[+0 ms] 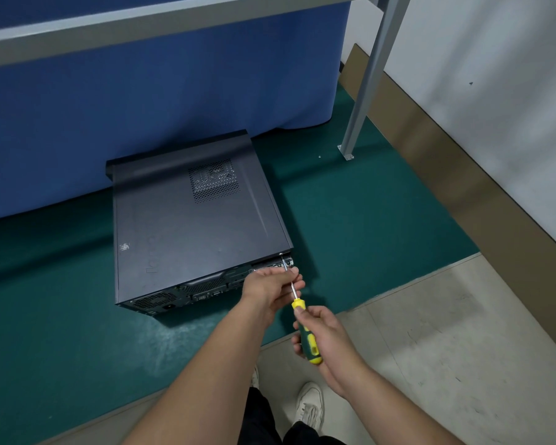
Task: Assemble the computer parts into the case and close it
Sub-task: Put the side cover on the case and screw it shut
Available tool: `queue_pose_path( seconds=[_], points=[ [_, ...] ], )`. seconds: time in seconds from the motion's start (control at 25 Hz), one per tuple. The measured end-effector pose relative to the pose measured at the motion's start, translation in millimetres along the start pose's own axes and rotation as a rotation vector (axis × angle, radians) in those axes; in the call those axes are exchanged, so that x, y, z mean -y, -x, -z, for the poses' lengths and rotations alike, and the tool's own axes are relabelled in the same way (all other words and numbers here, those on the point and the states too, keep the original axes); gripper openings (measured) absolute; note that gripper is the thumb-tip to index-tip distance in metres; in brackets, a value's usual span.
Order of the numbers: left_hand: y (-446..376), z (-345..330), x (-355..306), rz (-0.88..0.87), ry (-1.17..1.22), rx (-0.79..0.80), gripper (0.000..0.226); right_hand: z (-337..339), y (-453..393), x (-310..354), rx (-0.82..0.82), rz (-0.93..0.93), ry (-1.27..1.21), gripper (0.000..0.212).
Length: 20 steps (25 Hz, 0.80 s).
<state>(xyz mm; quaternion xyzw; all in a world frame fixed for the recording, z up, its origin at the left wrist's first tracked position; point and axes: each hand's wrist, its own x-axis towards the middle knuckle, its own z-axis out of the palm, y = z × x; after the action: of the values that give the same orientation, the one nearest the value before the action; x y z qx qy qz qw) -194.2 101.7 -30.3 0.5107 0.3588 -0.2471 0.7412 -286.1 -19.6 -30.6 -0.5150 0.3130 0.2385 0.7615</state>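
Note:
A dark grey computer case (190,226) lies flat on the green mat, its side panel on top and its rear ports facing me. My right hand (328,338) grips the green and yellow handle of a screwdriver (307,335). The metal shaft runs up to a screw (281,254) at the case's rear right corner. My left hand (272,287) pinches the shaft just below that corner, fingers curled round it.
A green mat (366,226) covers the floor under the case; bare grey floor (446,348) lies to the right. A blue cloth (142,107) hangs behind the case. A grey metal table leg (363,101) is bolted down at the back right. My white shoe (308,406) shows below.

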Motion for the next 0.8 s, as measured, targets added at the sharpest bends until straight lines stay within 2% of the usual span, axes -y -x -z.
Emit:
queue_pose_path(
  seconds=[0.08, 0.16, 0.24, 0.32, 0.4, 0.48, 0.56, 0.68, 0.8],
  points=[
    [-1.8, -6.1, -0.7, -0.014, -0.045, -0.070, 0.031, 0.1, 2.4, -6.0, -0.066, 0.058, 0.086, 0.030],
    [0.7, -10.6, -1.8, -0.018, -0.056, -0.074, 0.031, 0.9, 2.5, -5.3, -0.107, 0.032, 0.101, 0.025],
    [5.0, -6.9, -1.2, 0.003, -0.027, 0.044, 0.017, 2.2, 1.6, 0.4, -0.080, -0.099, 0.018, 0.031],
    [9.3, 1.0, 3.4, 0.024, -0.003, 0.194, 0.022, 4.6, -0.2, 5.4, 0.007, -0.246, -0.137, 0.034],
    [11.9, 7.8, 8.4, 0.009, -0.013, 0.260, 0.025, 5.3, -0.9, 6.7, 0.070, -0.300, -0.231, 0.035],
    [12.0, 11.5, 7.8, -0.013, -0.057, 0.226, 0.019, 4.1, 0.6, 6.6, 0.084, -0.265, -0.199, 0.039],
    [10.5, 11.1, 2.6, -0.025, -0.125, 0.136, 0.013, 4.8, 1.7, 4.3, 0.043, -0.142, -0.105, 0.037],
    [7.2, 2.2, -0.8, -0.046, -0.204, 0.011, 0.029, 3.5, 3.2, -1.5, -0.021, 0.019, 0.045, 0.031],
    [12.1, -4.6, 6.9, -0.070, -0.159, 0.025, 0.026, 2.4, 0.9, -1.0, -0.070, -0.003, 0.080, 0.020]
  ],
)
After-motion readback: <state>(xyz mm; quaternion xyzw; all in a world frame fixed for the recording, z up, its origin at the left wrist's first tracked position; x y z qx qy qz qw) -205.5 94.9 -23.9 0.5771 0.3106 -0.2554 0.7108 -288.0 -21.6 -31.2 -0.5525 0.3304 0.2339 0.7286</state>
